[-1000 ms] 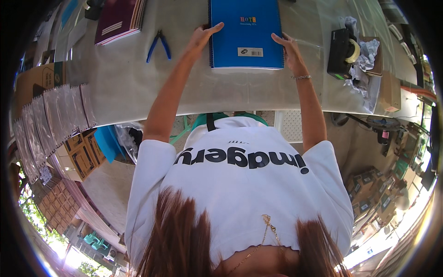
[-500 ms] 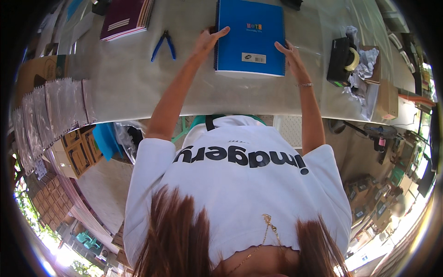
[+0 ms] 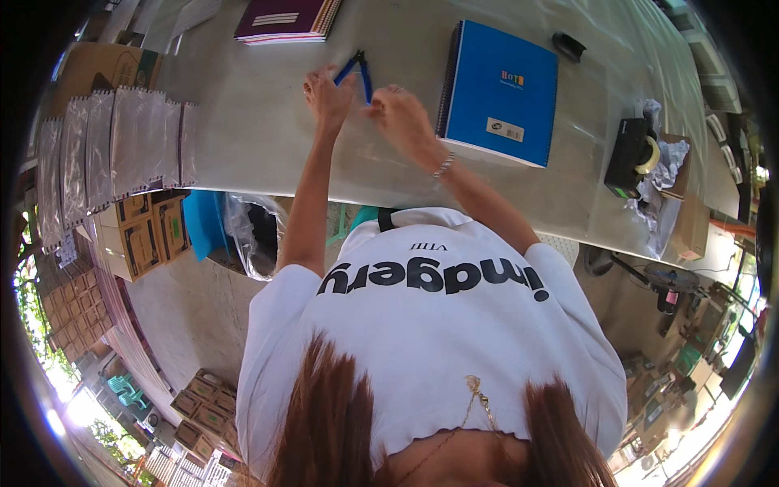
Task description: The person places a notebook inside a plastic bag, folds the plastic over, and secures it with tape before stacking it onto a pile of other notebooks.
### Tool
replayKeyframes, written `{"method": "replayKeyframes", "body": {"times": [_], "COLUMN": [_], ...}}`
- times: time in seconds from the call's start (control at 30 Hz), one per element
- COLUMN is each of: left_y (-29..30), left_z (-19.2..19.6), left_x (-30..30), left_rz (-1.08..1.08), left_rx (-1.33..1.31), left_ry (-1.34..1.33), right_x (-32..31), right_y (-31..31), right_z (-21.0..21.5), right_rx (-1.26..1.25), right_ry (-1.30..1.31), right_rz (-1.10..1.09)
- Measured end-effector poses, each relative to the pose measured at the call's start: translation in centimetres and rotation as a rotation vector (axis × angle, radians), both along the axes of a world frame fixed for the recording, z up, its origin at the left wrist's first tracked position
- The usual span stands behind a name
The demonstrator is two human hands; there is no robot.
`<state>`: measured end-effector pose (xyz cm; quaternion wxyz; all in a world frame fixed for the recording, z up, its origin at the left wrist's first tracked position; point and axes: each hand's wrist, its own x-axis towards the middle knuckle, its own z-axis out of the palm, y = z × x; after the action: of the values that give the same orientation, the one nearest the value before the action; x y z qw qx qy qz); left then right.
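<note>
Blue-handled cutting pliers (image 3: 364, 75) lie on the table with their handles spread toward me. My left hand (image 3: 329, 101) is at the left handle, its thumb and fingers apart and holding nothing I can see. Beside the end of the right handle is my right hand (image 3: 399, 119), with bent fingers slightly blurred by motion; whether they grip the handle is unclear. To the right, the blue spiral notebook (image 3: 505, 89) rests flat and slightly turned, untouched by either hand.
A maroon notebook stack (image 3: 288, 18) lies at the far left. Plastic-wrapped spiral-bound items (image 3: 138, 134) line the left edge. A black tape dispenser (image 3: 629, 154) and crumpled wrapping (image 3: 669, 154) stand at the right. A small black object (image 3: 569, 46) lies beyond the blue notebook.
Both hands have let go of the blue notebook and moved left to the pliers. The view has shifted and turned; the pliers appear to stay in place.
</note>
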<state>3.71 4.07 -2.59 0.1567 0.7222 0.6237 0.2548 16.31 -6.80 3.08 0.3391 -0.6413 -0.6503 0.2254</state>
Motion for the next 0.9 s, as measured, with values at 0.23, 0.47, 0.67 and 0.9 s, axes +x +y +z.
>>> {"method": "replayKeyframes", "body": {"times": [0.23,0.47,0.67,0.9], "left_y": [2.2,0.2,-3.0,-5.3], "left_z": [-2.7,2.6,1.5,2.8], "left_x": [-2.8,-4.1,-5.1,-5.9], "left_rz": [-0.062,0.129,-0.022,-0.079], "left_rx": [0.145,-0.419,-0.786,-0.812], "left_ry": [-0.193,-0.584,-0.526,-0.619], "right_x": [-4.0,-2.4,-2.2,-2.3], "right_y": [1.0,1.0,1.1,0.5], "right_z": [-5.6,-5.2,-5.8,-6.1], "right_rx": [0.000,-0.055,-0.111,0.036], "right_ry": [0.010,0.219,0.405,0.255], "right_rz": [-0.070,-0.157,-0.176,-0.150]}}
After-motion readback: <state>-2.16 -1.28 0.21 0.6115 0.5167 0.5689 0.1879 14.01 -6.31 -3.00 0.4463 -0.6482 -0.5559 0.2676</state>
